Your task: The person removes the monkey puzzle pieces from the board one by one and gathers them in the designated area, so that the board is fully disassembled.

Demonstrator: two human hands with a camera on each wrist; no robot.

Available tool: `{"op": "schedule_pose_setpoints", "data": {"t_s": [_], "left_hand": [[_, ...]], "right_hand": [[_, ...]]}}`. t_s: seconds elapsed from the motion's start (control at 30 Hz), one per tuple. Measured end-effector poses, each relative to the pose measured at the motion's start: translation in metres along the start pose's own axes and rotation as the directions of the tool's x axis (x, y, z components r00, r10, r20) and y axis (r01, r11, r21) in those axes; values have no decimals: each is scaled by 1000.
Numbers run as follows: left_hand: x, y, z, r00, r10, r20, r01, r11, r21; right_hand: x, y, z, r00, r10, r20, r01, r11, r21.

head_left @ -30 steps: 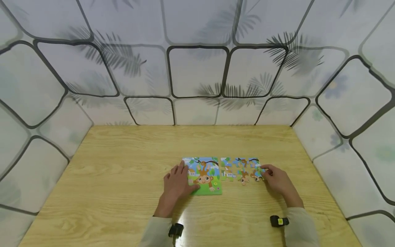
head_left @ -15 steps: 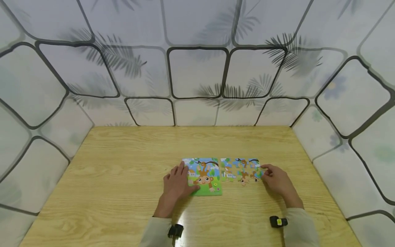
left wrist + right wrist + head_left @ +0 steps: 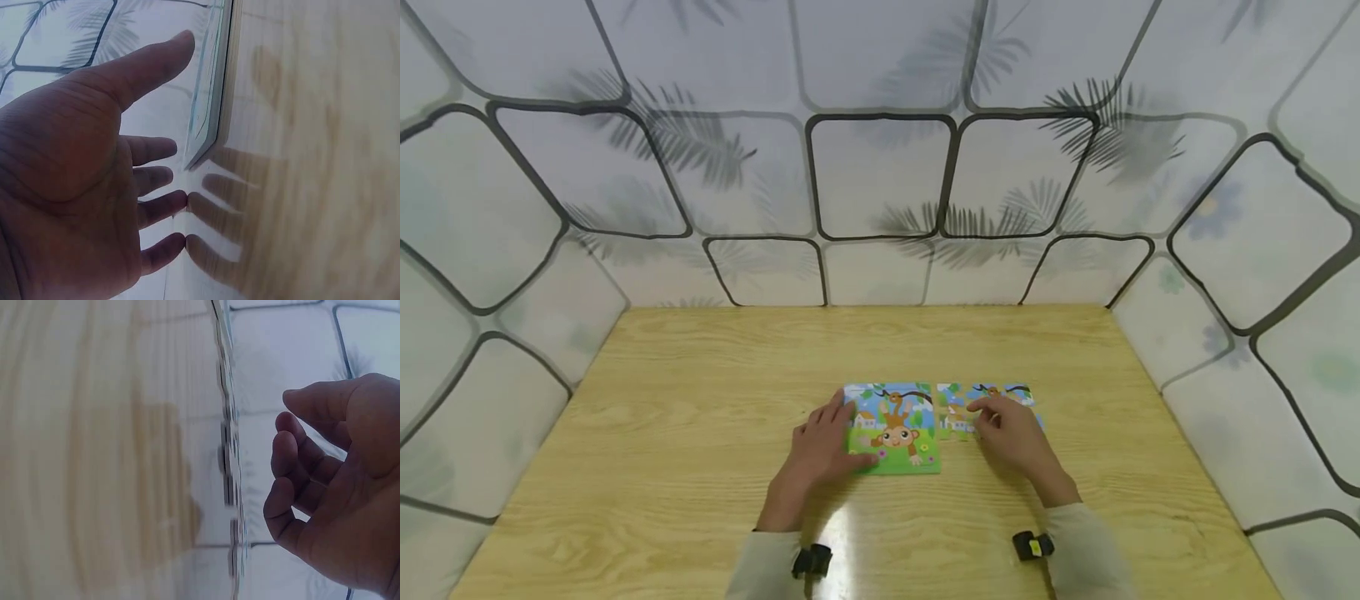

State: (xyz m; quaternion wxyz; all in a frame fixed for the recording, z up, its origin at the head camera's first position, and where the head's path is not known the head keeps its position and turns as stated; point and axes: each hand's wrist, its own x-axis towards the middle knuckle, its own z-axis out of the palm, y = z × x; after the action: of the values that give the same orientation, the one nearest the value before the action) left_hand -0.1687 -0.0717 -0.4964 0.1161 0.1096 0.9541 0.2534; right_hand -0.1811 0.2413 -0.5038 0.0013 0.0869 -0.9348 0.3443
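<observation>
On wood, bright monkey board, jigsaw pieces; left grip spread, right grip loosely curled.

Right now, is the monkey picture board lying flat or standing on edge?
Lying flat: in the head view the monkey picture board faces up, and the left wrist view shows its edge along the wooden table.

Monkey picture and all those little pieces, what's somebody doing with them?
A person is working at a table with a monkey picture and puzzle pieces beside it. Their left hand is spread at the picture's left edge. Their right hand, loosely curled and holding nothing, hovers above the pieces, hiding some of them.
</observation>
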Motion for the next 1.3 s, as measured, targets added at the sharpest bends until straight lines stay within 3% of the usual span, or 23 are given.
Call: {"op": "schedule_pose_setpoints", "data": {"t_s": [0.17, 0.43, 0.63, 0.77, 1.1, 1.3], "left_hand": [[-2, -5, -2, 999, 38, 21, -38, 999, -9], [-6, -6, -8, 998, 58, 21, -58, 998, 20], [-6, -4, -7, 999, 54, -2, -54, 997, 63], [-6, -3, -6, 999, 53, -1, -53, 995, 80], [-8, -4, -6, 998, 60, -16, -58, 994, 87], [-9, -4, -6, 997, 68, -22, -66, 994, 83]], "right_hand": [[5, -18, 11, 997, -71, 3, 71, 997, 1], [13, -53, 32, 992, -80, 97, 81, 997, -9], [16, -76, 54, 964, -171, 204, 183, 982, -43], [17, -85, 65, 945, -220, 240, 249, 963, -100], [17, -102, 76, 923, -201, 327, 269, 946, -178], [19, -107, 81, 909, -245, 339, 317, 932, -177]]}}
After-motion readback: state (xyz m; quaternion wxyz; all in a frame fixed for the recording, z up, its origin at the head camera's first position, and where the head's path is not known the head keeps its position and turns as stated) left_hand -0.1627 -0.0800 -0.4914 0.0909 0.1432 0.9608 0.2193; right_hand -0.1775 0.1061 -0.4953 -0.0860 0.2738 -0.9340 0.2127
